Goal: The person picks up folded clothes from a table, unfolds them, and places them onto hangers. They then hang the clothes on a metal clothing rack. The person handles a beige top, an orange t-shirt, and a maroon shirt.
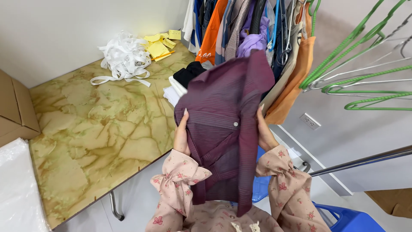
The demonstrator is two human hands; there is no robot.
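the person is holding a dark purple ribbed garment (223,116) up in front of the chest, between the table and the clothes rail. it is hanging loose and unfolded, its top edge standing near the packed row of hung clothes (240,25) and its lower end drooping down toward the lap. as far as the view shows, no hanger is sitting inside it yet: the green hangers (356,73) are hanging bare on the right, well apart from the garment, so the handling is looking early, with the piece only lifted and spread.

the left hand (182,135) is gripping the garment's left edge, fingers curling round the cloth and the forearm in its floral sleeve rising almost upright. the right hand (265,133) is doing the same at the right edge, though most of its fingers are sitting behind the fabric, so it is probably pinching the cloth rather than just resting on it. both wrists are standing at about the same height, keeping the piece roughly level.

on the marbled table (94,137) a heap of white ribbon strips (124,58) and some yellow tags (159,45) are lying near the far wall, untouched, and a folded black and white pile (182,81) is sitting just beside the garment.
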